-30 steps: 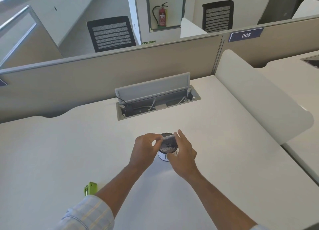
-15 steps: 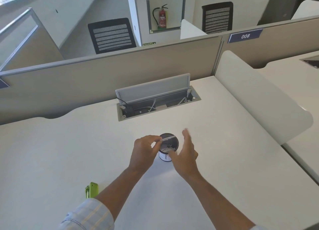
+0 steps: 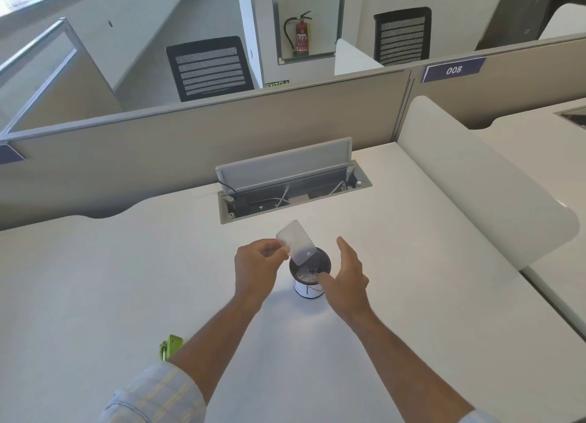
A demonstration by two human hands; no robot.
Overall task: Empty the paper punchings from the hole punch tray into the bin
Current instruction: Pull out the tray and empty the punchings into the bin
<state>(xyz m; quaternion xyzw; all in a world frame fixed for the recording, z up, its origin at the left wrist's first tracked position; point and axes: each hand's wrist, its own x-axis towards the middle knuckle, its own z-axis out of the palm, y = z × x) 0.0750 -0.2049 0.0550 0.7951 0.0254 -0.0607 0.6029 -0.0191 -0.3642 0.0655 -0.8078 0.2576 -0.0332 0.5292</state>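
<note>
A small round bin (image 3: pixel 309 288), white outside and dark inside, stands mid-desk with white paper bits in it. My left hand (image 3: pixel 258 265) pinches the clear plastic punch tray (image 3: pixel 295 246) at one edge and holds it tilted, its lower end over the bin's rim. My right hand (image 3: pixel 347 273) is beside the bin on the right, fingers spread and holding nothing, one finger near the bin's rim. The green hole punch (image 3: pixel 171 346) lies on the desk near my left forearm, partly hidden by it.
An open cable box with a raised grey lid (image 3: pixel 285 165) is set into the white desk (image 3: pixel 95 280) behind the bin. A beige partition (image 3: pixel 190 143) runs along the back, and a white side divider (image 3: pixel 475 175) stands at the right.
My right hand let go of the tray and drew back to the right. My left hand turned the tray up from flat over the bin into a steep tilt.
</note>
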